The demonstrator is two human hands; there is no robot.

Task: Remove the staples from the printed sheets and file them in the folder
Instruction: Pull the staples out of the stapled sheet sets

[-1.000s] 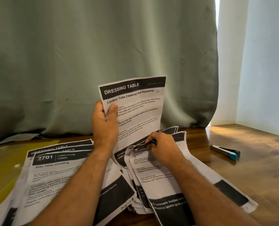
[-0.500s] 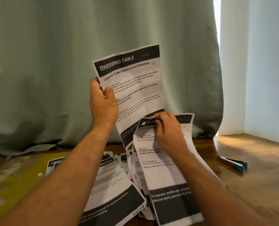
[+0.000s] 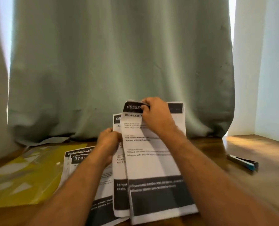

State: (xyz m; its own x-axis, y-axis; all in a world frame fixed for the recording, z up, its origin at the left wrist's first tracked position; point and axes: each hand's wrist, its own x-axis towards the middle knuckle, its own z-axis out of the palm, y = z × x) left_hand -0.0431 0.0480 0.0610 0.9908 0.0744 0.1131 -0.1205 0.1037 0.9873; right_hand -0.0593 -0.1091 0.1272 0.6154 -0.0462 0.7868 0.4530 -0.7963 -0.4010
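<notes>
Printed sheets with black header bands lie and stand in front of me. My right hand point(image 3: 156, 115) pinches the curled top left corner of the front sheet point(image 3: 150, 160), headed "Bottle Label". My left hand point(image 3: 108, 144) grips the left edge of the sheet behind it point(image 3: 118, 167). More printed sheets point(image 3: 77, 159) lie flat at the left, partly under my left forearm. The yellow folder point(image 3: 29, 175) lies open on the table at the far left. No staple can be made out.
A stapler or staple remover with a blue tip point(image 3: 243, 162) lies on the wooden table point(image 3: 257, 185) at the right. A green curtain point(image 3: 119, 62) hangs right behind the papers. A pale wall point(image 3: 274, 70) closes off the right side.
My left hand has come down with its sheet, from high against the curtain to just behind the front sheet. My right hand has raised its sheet's top corner.
</notes>
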